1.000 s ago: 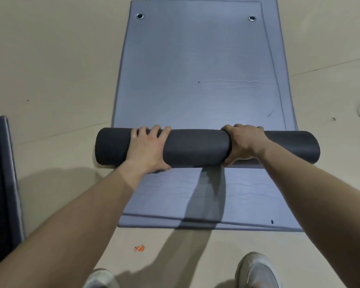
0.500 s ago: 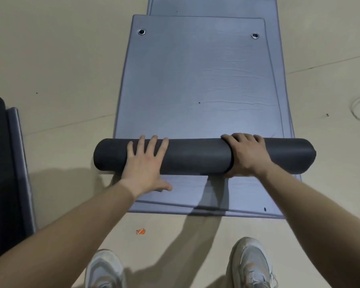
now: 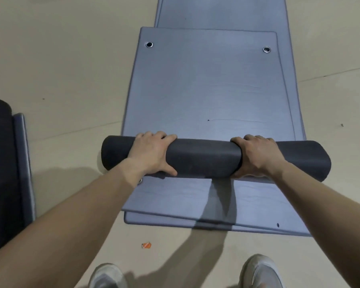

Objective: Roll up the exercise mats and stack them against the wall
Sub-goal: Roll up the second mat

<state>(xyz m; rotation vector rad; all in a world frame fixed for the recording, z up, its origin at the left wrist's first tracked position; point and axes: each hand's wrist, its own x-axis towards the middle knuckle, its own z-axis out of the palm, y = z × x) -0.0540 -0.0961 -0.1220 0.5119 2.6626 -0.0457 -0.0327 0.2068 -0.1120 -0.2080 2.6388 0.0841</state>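
Left hand (image 3: 152, 154) and right hand (image 3: 256, 155) each grasp the dark rolled mat (image 3: 204, 157), fingers curled over its far side. The rolled mat lies crosswise on flat mats (image 3: 206, 86) spread on the floor (image 3: 60, 69).

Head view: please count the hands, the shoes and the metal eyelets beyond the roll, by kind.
Hands: 2, left hand and right hand, both gripping the roll
Shoes: 2, left shoe and right shoe
Eyelets: 2, left eyelet and right eyelet
Total: 6
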